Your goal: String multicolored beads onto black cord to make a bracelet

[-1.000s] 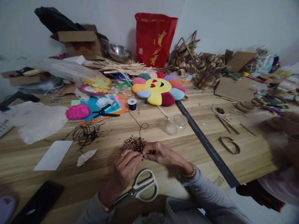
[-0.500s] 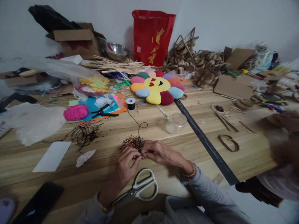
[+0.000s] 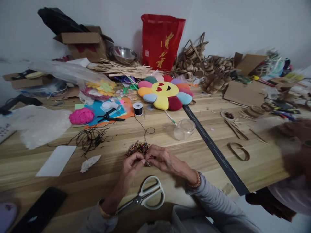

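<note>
My left hand (image 3: 130, 166) and my right hand (image 3: 167, 160) meet at the near edge of a pile of small multicoloured beads (image 3: 136, 148). Thumb and fingers of both are pinched together, almost touching. A thin black cord (image 3: 143, 127) runs from a white-rimmed spool (image 3: 138, 109) down to the right hand's fingers, where it drops from sight. The short bit held between the fingertips is mostly hidden, and whether a bead is on it I cannot tell. White-handled scissors (image 3: 152, 193) lie just below the hands, beside my left wrist.
A clear jar (image 3: 184, 129) and a long black strip (image 3: 213, 147) lie to the right. Tangled black cord (image 3: 91, 139), white paper (image 3: 56, 160) and a phone (image 3: 40, 210) are leftward. Behind sits a flower cushion (image 3: 165, 92). Another person's blurred hand (image 3: 300, 129) is at far right.
The view has shifted slightly, so the table's things sit a little lower and further right. My left fingertips have closed in against the right ones, covering the dark bit of cord between them.
</note>
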`<state>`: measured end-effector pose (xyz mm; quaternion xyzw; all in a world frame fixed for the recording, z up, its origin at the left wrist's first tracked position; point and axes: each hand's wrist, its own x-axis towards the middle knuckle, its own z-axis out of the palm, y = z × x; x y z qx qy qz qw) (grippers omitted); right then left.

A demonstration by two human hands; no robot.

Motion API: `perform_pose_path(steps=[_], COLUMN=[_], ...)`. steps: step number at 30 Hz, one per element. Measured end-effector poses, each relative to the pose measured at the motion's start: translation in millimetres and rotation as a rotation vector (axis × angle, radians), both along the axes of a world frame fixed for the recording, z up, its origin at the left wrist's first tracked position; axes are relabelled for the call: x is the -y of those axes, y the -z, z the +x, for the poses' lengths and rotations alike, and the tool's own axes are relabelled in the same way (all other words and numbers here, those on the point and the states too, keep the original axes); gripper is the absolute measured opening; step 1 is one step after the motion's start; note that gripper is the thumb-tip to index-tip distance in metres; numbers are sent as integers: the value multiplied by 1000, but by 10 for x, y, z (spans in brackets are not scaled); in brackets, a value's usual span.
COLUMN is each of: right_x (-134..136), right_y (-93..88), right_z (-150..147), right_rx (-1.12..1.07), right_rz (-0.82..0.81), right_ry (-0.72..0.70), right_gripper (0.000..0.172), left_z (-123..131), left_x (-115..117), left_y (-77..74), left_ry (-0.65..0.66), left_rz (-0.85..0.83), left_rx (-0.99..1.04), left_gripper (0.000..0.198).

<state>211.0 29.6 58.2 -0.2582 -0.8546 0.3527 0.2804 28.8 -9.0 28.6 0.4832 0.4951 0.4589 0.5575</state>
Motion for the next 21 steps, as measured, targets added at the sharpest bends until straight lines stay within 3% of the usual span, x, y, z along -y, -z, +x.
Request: perform_pose_path(steps=[10, 21], right_x=[-7, -13], right_y=[50, -35], right_z=[10, 13], right_rx=[9, -36], right_rz=[23, -75], right_ry=[36, 71], right_gripper=[16, 11], left_z=[-1, -2], left_x=[-28, -29], left_y=[70, 85], left_ry=[-43, -82], left_rz=[-128, -90], left_rx=[117, 153], left_gripper=[16, 15])
